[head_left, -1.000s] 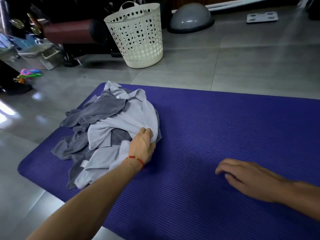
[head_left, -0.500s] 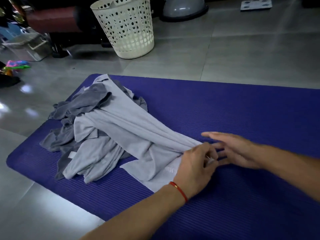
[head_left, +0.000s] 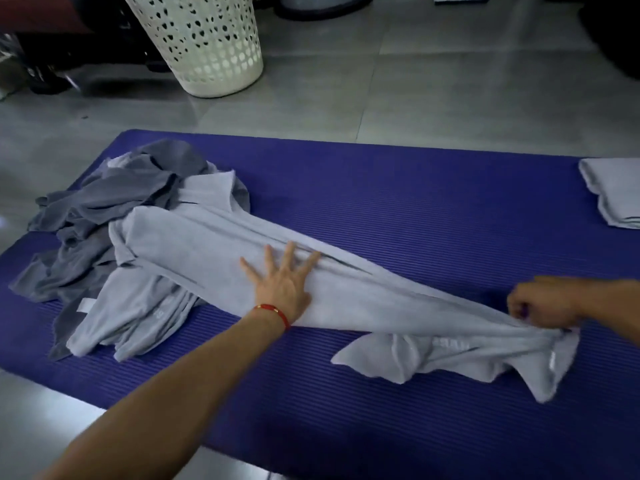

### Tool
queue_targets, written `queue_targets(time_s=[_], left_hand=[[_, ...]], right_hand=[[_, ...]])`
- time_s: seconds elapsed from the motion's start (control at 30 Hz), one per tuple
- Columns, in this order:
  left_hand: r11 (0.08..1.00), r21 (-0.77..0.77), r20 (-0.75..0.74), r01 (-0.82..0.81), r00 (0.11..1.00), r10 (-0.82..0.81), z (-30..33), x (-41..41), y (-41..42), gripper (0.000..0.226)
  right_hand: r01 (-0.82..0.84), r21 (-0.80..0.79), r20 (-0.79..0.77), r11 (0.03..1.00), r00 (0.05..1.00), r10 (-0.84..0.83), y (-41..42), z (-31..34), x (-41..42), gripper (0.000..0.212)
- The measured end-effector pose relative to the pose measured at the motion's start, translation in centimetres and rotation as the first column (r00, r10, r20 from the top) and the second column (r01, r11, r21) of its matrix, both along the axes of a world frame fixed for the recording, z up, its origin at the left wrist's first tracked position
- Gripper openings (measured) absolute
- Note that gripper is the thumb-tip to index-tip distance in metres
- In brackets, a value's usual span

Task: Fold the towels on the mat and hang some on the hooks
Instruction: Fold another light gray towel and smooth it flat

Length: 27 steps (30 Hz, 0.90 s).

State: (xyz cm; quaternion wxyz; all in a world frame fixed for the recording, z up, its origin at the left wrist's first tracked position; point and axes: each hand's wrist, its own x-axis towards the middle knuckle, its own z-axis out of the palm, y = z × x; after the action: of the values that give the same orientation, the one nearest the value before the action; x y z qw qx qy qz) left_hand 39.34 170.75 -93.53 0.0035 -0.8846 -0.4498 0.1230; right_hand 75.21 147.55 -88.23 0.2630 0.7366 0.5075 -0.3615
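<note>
Pale grey towel is stretched long across the purple mat, from the pile on the left to the right. It is pressed flat by the spread left hand. Its right end is pinched by the right hand.

A ribbed, matt blue foam mat lies on a floor of smooth, faintly glossy grey tiles. On it, soft matt cloth towels: a pale grey towel with a woven band, darker grey towels crumpled, one folded towel. Behind stands a perforated cream plastic basket. A red cord bracelet circles one wrist.
</note>
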Motion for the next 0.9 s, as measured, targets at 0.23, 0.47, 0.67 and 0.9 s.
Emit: queue_targets(time_s=[0.23, 0.47, 0.67, 0.9], left_hand=[[0.992, -0.049, 0.613, 0.113, 0.788, -0.060, -3.5, -0.1, -3.9, 0.013], [0.677, -0.199, 0.839, 0.709, 0.480, -0.256, 1.4, 2.3, -15.9, 0.031], [0.983, -0.012, 0.768, 0.181, 0.631, -0.107, -1.4, -2.6, -7.9, 0.035], [0.890, -0.187, 0.281, -0.415, 0.846, 0.453, -3.0, -5.5, 5.5, 0.063]], right_hand=[[-0.074, 0.352, -0.089, 0.933, 0.990, 0.112, 3.3, -1.4, -6.4, 0.047], [0.155, 0.486, -0.413, 0.860, 0.908, 0.070, 8.9, 0.6, -10.8, 0.047], [-0.299, 0.243, -0.269, 0.923, 0.893, 0.360, 4.1, -1.8, -9.5, 0.028], [-0.325, 0.203, -0.236, 0.924, 0.899, 0.368, 1.6, -1.2, -10.0, 0.037]])
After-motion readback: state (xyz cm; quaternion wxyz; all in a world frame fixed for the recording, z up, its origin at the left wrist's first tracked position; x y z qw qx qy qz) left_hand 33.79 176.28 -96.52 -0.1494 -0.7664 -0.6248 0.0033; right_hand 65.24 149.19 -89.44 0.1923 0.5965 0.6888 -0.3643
